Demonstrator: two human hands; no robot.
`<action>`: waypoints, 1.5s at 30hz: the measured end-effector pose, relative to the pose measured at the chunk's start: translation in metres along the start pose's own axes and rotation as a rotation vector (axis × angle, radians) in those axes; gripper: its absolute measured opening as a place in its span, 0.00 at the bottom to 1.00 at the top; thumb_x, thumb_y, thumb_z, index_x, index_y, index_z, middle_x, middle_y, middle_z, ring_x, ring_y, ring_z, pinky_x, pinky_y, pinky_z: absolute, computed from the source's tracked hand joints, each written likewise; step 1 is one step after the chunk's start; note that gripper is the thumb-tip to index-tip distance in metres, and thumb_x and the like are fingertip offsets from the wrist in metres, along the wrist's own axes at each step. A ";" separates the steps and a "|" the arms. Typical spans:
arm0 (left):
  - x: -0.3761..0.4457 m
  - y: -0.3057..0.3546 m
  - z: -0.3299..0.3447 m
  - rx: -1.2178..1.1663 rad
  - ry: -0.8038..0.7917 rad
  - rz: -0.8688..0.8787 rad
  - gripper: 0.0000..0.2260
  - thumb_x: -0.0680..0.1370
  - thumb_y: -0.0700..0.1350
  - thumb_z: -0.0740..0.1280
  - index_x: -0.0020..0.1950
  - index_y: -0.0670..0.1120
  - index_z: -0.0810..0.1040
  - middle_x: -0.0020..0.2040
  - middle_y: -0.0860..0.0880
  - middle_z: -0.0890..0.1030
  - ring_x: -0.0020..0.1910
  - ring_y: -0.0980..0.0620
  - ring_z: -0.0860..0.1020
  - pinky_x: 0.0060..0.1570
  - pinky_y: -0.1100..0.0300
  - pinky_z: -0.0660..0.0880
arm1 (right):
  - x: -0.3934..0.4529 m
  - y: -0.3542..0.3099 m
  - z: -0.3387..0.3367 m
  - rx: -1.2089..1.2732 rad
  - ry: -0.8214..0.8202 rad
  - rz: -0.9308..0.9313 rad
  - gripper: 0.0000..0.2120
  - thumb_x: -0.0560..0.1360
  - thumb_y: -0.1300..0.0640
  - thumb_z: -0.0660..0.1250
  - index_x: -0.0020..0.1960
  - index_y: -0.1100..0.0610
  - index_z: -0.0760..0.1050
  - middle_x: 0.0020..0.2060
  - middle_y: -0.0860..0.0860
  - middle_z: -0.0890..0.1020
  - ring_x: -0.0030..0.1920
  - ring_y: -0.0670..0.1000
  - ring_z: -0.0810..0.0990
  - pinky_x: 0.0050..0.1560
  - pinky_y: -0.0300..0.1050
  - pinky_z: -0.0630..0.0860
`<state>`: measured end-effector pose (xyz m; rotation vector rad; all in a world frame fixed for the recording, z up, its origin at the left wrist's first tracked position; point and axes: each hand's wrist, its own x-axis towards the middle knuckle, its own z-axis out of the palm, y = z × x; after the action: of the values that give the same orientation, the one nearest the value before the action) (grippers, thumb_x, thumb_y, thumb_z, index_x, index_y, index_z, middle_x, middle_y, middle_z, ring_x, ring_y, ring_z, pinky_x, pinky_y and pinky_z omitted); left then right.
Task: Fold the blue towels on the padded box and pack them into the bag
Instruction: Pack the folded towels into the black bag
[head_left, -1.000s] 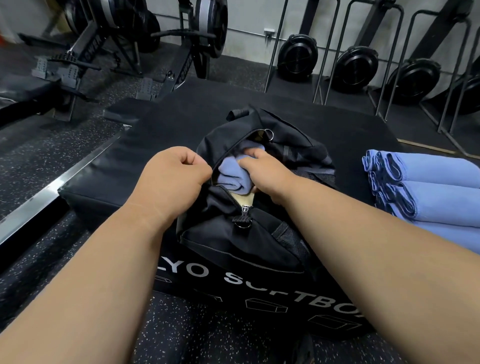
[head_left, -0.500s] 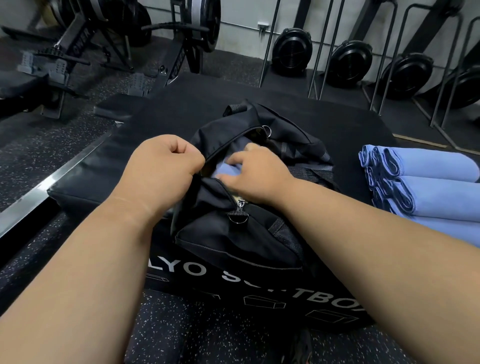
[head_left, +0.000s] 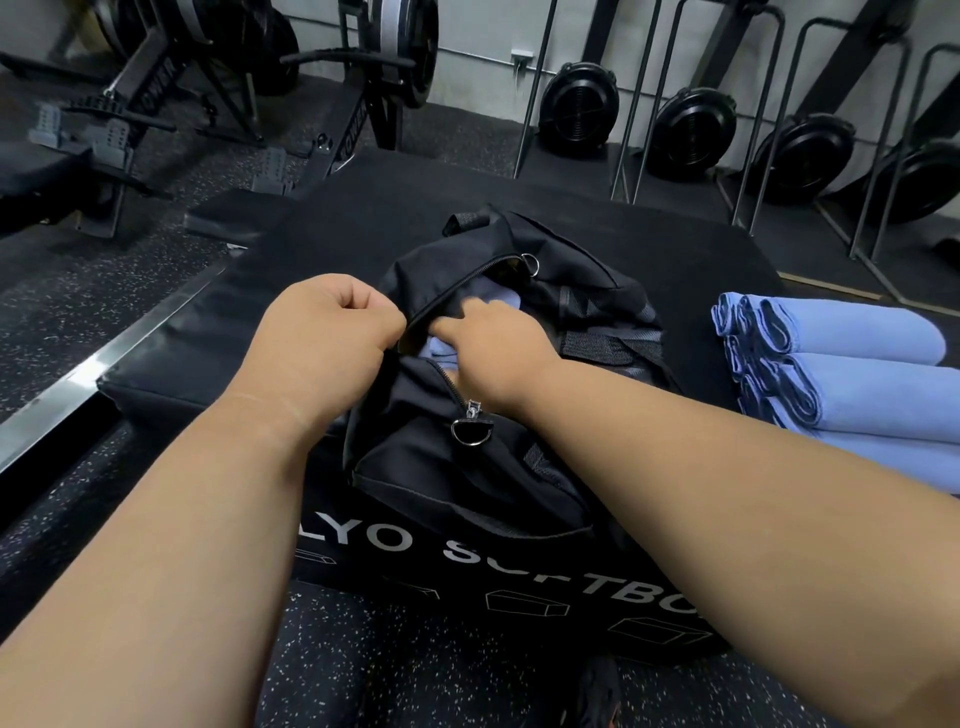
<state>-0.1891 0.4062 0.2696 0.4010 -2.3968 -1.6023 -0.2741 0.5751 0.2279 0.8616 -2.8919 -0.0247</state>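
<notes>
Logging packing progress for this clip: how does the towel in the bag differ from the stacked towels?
The towel in the bag is bunched up and mostly hidden by the black bag and the right hand; the stacked towels lie neatly folded in the open. The first sits inside the bag, the stack beside it on the padded box. Both are light blue.

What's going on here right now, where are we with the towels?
A person is packing a black bag that sits on the padded box. The left hand grips the edge of the bag's zipper opening and holds it apart, while the right hand pushes a blue towel down inside. A stack of folded blue towels lies on the box to the right of the bag, not yet packed.
</notes>
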 end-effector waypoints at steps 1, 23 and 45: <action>0.001 0.000 0.000 -0.002 0.003 0.000 0.03 0.72 0.44 0.69 0.41 0.47 0.82 0.30 0.55 0.76 0.29 0.56 0.69 0.30 0.61 0.68 | 0.002 0.000 -0.002 -0.031 -0.006 -0.017 0.15 0.81 0.45 0.65 0.64 0.50 0.76 0.54 0.54 0.75 0.54 0.60 0.77 0.43 0.50 0.64; -0.008 0.001 0.006 0.014 0.022 0.015 0.03 0.72 0.44 0.68 0.41 0.47 0.81 0.31 0.57 0.77 0.32 0.54 0.71 0.35 0.58 0.70 | -0.076 0.026 -0.027 1.158 0.038 0.816 0.11 0.76 0.46 0.63 0.49 0.53 0.68 0.38 0.47 0.73 0.39 0.50 0.74 0.38 0.47 0.69; -0.005 0.002 -0.004 -0.022 0.004 0.019 0.06 0.73 0.42 0.66 0.44 0.47 0.83 0.35 0.55 0.80 0.32 0.57 0.72 0.38 0.58 0.72 | 0.030 0.024 0.009 1.130 -0.010 0.623 0.19 0.83 0.66 0.56 0.70 0.51 0.67 0.57 0.56 0.70 0.55 0.55 0.71 0.51 0.48 0.78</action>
<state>-0.1830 0.4048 0.2725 0.3751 -2.3708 -1.6168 -0.3128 0.5783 0.2234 -0.0588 -2.8660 1.7290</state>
